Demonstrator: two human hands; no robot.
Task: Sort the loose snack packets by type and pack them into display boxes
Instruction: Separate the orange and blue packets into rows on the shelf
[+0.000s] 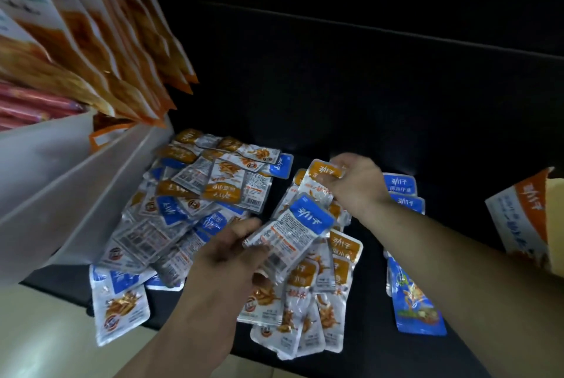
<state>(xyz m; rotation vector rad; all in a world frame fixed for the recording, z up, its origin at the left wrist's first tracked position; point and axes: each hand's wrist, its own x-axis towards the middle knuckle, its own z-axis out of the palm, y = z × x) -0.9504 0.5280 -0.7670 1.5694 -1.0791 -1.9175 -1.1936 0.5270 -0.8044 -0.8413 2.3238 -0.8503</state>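
A mixed heap of small silver snack packets (195, 194) with blue or orange tops lies on a dark surface. My left hand (225, 258) pinches a blue-topped packet (293, 234) by its lower end, back side up. My right hand (357, 182) grips an orange-topped packet (320, 173) at the top of a loose row of orange-topped packets (308, 292). A stack of blue-topped packets (409, 295) lies to the right, partly hidden under my right forearm.
White dividers (76, 182) of a display rack stand at the left, with large orange snack bags (100, 42) and red packs (27, 109) above them. An orange and white display box (525, 213) sits at the right edge. A pale floor shows at the lower left.
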